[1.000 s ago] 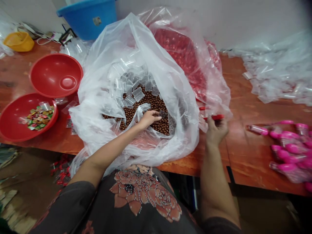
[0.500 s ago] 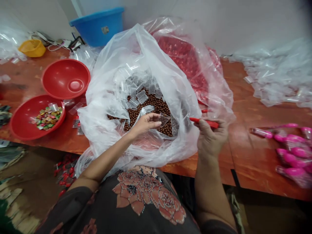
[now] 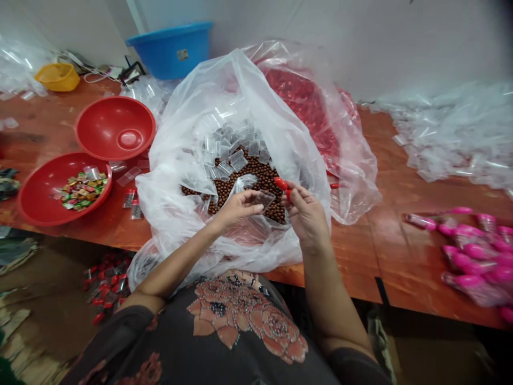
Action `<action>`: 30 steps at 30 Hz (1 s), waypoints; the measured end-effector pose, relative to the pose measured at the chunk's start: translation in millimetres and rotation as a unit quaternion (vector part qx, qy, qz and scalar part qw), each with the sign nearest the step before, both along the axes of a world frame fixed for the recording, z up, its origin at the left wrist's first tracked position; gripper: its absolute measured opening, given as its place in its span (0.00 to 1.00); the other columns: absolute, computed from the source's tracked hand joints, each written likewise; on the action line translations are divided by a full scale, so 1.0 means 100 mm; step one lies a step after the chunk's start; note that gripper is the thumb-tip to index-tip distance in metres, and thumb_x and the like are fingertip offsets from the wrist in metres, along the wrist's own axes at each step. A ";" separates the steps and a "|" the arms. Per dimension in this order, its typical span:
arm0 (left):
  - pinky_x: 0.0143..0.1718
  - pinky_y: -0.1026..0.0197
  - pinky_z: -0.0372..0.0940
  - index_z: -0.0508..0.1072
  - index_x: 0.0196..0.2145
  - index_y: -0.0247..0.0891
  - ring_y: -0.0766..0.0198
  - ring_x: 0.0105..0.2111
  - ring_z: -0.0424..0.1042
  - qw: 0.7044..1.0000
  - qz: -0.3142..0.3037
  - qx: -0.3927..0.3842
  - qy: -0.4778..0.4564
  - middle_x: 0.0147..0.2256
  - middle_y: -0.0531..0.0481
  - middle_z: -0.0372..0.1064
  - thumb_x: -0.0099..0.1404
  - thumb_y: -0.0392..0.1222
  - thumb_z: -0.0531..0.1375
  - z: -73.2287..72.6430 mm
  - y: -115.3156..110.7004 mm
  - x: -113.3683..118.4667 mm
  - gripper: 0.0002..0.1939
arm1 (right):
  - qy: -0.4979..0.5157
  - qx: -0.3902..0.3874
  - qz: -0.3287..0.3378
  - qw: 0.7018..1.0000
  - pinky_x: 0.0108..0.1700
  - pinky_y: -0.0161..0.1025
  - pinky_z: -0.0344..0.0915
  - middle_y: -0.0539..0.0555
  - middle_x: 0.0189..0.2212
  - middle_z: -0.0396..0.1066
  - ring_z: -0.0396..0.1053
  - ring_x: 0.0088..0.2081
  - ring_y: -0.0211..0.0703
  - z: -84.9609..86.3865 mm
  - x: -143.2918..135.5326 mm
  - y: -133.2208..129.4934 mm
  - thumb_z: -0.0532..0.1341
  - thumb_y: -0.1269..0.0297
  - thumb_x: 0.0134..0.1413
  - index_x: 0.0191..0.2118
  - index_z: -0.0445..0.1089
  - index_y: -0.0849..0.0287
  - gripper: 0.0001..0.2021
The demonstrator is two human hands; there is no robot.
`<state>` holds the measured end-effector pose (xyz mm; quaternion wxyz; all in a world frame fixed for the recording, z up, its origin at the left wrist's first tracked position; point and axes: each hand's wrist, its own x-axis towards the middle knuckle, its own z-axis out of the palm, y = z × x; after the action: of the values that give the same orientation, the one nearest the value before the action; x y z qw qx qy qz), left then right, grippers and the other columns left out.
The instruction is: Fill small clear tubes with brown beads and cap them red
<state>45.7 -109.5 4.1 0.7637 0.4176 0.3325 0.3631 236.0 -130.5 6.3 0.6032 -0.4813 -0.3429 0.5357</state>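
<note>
My left hand is closed on a small clear plastic container, held above the brown balls. Just to its right, my right hand pinches a red plastic piece with a rounded end. The two held pieces are close but apart. Beneath both hands lies an opened white plastic bag. Inside it are many small brown balls, with several clear plastic containers piled at the far side.
Two red bowls stand at left, the nearer one holding wrapped sweets. Behind are a blue tub and a clear bag of red pieces. Clear containers and pink-capped ones lie at right. Red-capped ones sit below the table edge.
My right hand has moved left with the red piece, from beside the bag to over it, close to my left hand. The left hand still holds the clear container.
</note>
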 end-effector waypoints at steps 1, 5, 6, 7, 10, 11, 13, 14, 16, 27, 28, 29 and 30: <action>0.50 0.57 0.67 0.77 0.44 0.33 0.62 0.42 0.75 1.000 0.004 0.002 0.001 0.45 0.42 0.76 0.49 0.42 0.73 0.00 -0.01 -0.01 0.24 | 0.003 -0.005 0.019 1.000 0.35 0.32 0.71 0.47 0.37 0.77 0.71 0.31 0.32 0.00 0.01 -0.01 0.73 0.59 0.43 0.43 0.77 0.51 0.18; 0.49 0.57 0.67 0.76 0.45 0.33 0.62 0.42 0.75 1.000 0.007 0.006 0.015 0.45 0.41 0.76 0.51 0.42 0.72 0.00 -0.02 -0.06 0.24 | 0.007 -0.017 0.032 0.999 0.35 0.32 0.71 0.47 0.39 0.78 0.71 0.31 0.31 0.00 0.00 -0.06 0.72 0.61 0.44 0.44 0.77 0.50 0.18; 0.49 0.57 0.67 0.76 0.46 0.33 0.62 0.42 0.75 1.000 0.006 0.007 0.019 0.46 0.41 0.76 0.52 0.42 0.72 0.00 -0.03 -0.07 0.24 | 0.003 -0.017 0.031 0.999 0.34 0.31 0.70 0.47 0.38 0.78 0.70 0.30 0.30 0.00 0.00 -0.08 0.71 0.60 0.47 0.45 0.77 0.50 0.16; 0.49 0.57 0.67 0.76 0.47 0.33 0.62 0.43 0.75 1.000 0.005 0.009 0.023 0.46 0.41 0.76 0.53 0.42 0.71 0.00 -0.03 -0.08 0.24 | -0.005 -0.015 0.030 0.999 0.33 0.30 0.69 0.47 0.37 0.78 0.69 0.30 0.30 -0.01 -0.01 -0.09 0.70 0.58 0.50 0.45 0.77 0.50 0.15; 0.49 0.59 0.67 0.76 0.48 0.33 0.64 0.42 0.75 0.999 -0.009 0.015 0.035 0.46 0.41 0.76 0.55 0.41 0.70 0.01 -0.05 -0.09 0.23 | -0.070 0.026 0.024 0.997 0.36 0.31 0.69 0.47 0.41 0.77 0.71 0.33 0.31 -0.03 -0.03 -0.13 0.66 0.57 0.55 0.49 0.75 0.47 0.15; 0.49 0.59 0.67 0.76 0.48 0.33 0.64 0.41 0.75 0.999 -0.017 0.015 0.036 0.46 0.42 0.76 0.55 0.41 0.70 0.01 -0.06 -0.10 0.23 | -0.104 0.047 0.025 0.993 0.40 0.32 0.70 0.47 0.44 0.77 0.72 0.37 0.32 -0.03 -0.04 -0.13 0.65 0.57 0.57 0.50 0.74 0.46 0.15; 0.47 0.61 0.67 0.76 0.48 0.32 0.66 0.40 0.75 0.999 -0.031 0.012 0.036 0.45 0.43 0.76 0.55 0.40 0.70 0.01 -0.06 -0.10 0.23 | -0.177 0.089 0.048 0.979 0.49 0.37 0.70 0.47 0.49 0.75 0.73 0.45 0.36 -0.01 -0.05 -0.14 0.65 0.58 0.57 0.53 0.73 0.44 0.17; 0.47 0.61 0.67 0.77 0.47 0.32 0.66 0.39 0.74 0.999 -0.033 0.010 0.035 0.44 0.43 0.77 0.54 0.40 0.70 0.02 -0.06 -0.10 0.22 | -0.213 0.108 0.068 0.969 0.52 0.39 0.69 0.47 0.51 0.74 0.72 0.49 0.38 0.00 -0.05 -0.14 0.65 0.58 0.57 0.54 0.72 0.44 0.18; 0.45 0.62 0.67 0.77 0.46 0.32 0.66 0.39 0.74 0.999 -0.033 0.005 0.036 0.43 0.44 0.77 0.53 0.41 0.70 0.02 -0.06 -0.11 0.22 | -0.281 0.149 0.105 0.942 0.55 0.43 0.68 0.48 0.51 0.74 0.71 0.51 0.41 0.03 -0.05 -0.13 0.65 0.60 0.57 0.55 0.72 0.43 0.19; 0.47 0.58 0.67 0.77 0.47 0.31 0.63 0.41 0.74 0.995 -0.008 0.040 0.093 0.46 0.41 0.76 0.56 0.42 0.68 -0.07 -0.09 -0.16 0.21 | -0.312 0.121 0.019 0.942 0.61 0.50 0.65 0.52 0.54 0.72 0.70 0.54 0.45 -0.17 0.05 -0.11 0.65 0.56 0.57 0.59 0.68 0.47 0.23; 0.48 0.57 0.67 0.77 0.47 0.32 0.62 0.42 0.74 0.994 -0.012 0.053 0.093 0.46 0.41 0.76 0.56 0.42 0.67 -0.08 -0.10 -0.15 0.21 | -0.283 0.107 0.010 0.953 0.60 0.48 0.66 0.52 0.53 0.73 0.71 0.53 0.45 -0.17 0.04 -0.12 0.67 0.55 0.55 0.57 0.69 0.48 0.23; 0.50 0.57 0.66 0.77 0.47 0.32 0.62 0.43 0.74 0.994 -0.016 0.064 0.092 0.47 0.41 0.76 0.57 0.41 0.67 -0.08 -0.11 -0.13 0.20 | -0.255 0.092 0.008 0.963 0.57 0.46 0.68 0.51 0.51 0.74 0.72 0.51 0.44 -0.16 0.03 -0.13 0.68 0.55 0.53 0.55 0.70 0.49 0.23; 0.51 0.56 0.66 0.77 0.47 0.32 0.62 0.44 0.74 0.993 -0.019 0.071 0.091 0.47 0.41 0.76 0.57 0.41 0.67 -0.09 -0.12 -0.11 0.20 | -0.229 0.074 0.012 0.970 0.53 0.44 0.71 0.51 0.48 0.75 0.74 0.47 0.43 -0.16 0.03 -0.13 0.68 0.54 0.53 0.53 0.72 0.50 0.21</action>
<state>34.3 -121.3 -4.7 0.7054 0.5084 0.3661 0.3317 238.7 -143.6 -9.3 0.5362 -0.5410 -0.5166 0.3911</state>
